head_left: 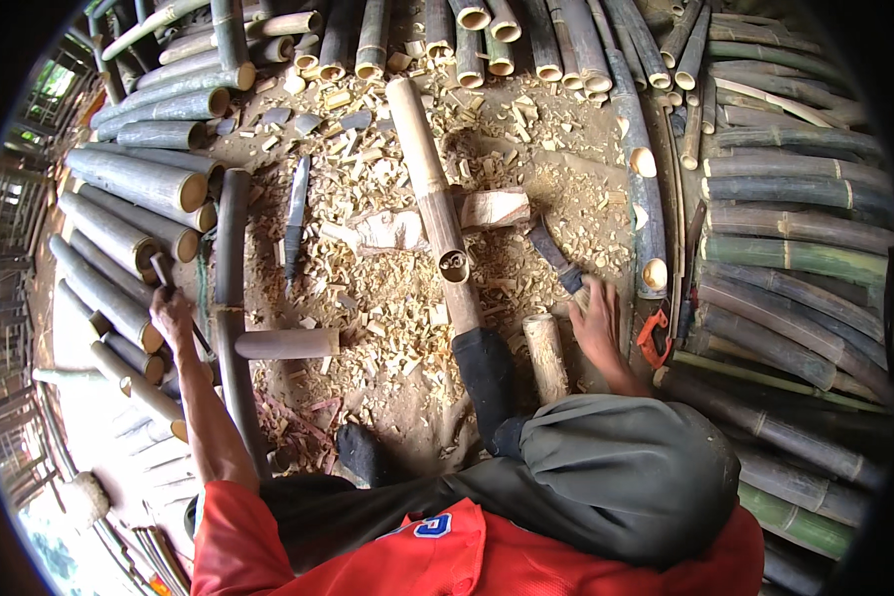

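Observation:
My left hand (172, 316) is out at the left beside the stacked bamboo, closed around a thin dark tool (160, 269) with a metal end. Its exact kind is not clear. At the right, my right hand (596, 320) has its fingers round the handle of a broad-bladed knife (550, 246), whose dark blade lies low over the shavings. Between the hands, a pale scraped bamboo length (423, 164) rests across a whitish wood block (392, 229), its hollow cut end toward me. My dark-socked foot (482, 370) is against the near end of a pole beneath it.
A long knife (296, 219) lies on the shavings. A split bamboo piece (288, 344) touches a dark upright pole (231, 238). A short bamboo stub (544, 358) and an orange-handled saw (654, 339) are near my right knee. Bamboo stacks (790, 253) line the sides and back.

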The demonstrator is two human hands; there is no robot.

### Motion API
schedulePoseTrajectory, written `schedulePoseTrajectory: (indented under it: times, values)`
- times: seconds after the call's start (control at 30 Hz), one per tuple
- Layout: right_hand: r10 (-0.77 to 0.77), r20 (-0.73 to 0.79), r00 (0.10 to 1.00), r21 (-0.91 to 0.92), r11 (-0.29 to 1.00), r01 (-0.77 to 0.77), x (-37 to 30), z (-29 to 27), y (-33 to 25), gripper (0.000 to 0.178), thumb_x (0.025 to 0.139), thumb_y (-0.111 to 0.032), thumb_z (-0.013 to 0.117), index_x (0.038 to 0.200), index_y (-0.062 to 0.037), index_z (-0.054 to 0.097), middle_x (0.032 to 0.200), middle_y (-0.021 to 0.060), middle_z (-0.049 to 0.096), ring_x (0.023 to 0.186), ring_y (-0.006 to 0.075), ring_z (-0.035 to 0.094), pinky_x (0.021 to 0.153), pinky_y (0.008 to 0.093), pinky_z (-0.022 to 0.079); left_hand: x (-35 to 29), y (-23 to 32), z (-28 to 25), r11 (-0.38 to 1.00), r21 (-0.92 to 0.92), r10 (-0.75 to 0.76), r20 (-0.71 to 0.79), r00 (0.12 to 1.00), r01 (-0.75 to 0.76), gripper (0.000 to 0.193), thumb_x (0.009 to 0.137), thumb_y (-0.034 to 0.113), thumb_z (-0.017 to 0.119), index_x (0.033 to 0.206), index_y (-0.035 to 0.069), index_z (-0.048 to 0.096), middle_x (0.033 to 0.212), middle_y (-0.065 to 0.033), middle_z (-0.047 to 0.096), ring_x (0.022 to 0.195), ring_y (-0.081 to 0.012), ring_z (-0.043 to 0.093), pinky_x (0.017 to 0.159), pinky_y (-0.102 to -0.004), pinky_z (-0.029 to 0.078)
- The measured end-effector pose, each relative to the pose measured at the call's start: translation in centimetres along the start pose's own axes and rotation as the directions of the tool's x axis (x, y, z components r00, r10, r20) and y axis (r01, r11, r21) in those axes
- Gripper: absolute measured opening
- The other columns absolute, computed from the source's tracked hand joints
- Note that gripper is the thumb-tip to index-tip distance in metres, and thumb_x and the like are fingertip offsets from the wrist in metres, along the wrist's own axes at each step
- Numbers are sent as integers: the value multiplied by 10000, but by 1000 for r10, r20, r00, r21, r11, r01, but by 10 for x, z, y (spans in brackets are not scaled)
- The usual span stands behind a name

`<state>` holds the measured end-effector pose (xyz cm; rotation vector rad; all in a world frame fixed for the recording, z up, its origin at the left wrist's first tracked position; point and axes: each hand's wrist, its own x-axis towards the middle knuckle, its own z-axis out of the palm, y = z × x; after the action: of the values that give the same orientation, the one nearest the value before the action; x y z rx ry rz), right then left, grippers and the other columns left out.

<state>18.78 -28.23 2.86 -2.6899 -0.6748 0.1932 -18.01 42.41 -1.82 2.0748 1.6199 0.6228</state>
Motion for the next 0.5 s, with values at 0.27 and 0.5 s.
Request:
schedulePoseTrajectory:
  times: [0.27,0.5]
  values:
    - [314,355,880,136,915,-381,-148,13,1,698,830,-340,799,1371,-3,515,1284,253,569,1207,457,571,1002,527,483,-4,161,-75,335,-888,166,385,908,316,293,1010,244,624,1172,9,690,1031,-161,746,858,-281,730,702,-423,609]
    - [260,429,865,244,888,-389,-166,-23,-2,769,800,-363,817,1393,11,502,1295,252,584,1219,440,586,1013,516,488,-131,316,0,-91,-730,500,555,664,678,487,1034,282,436,1369,-29,603,1128,-130,735,1068,-292,697,971,-527,545]
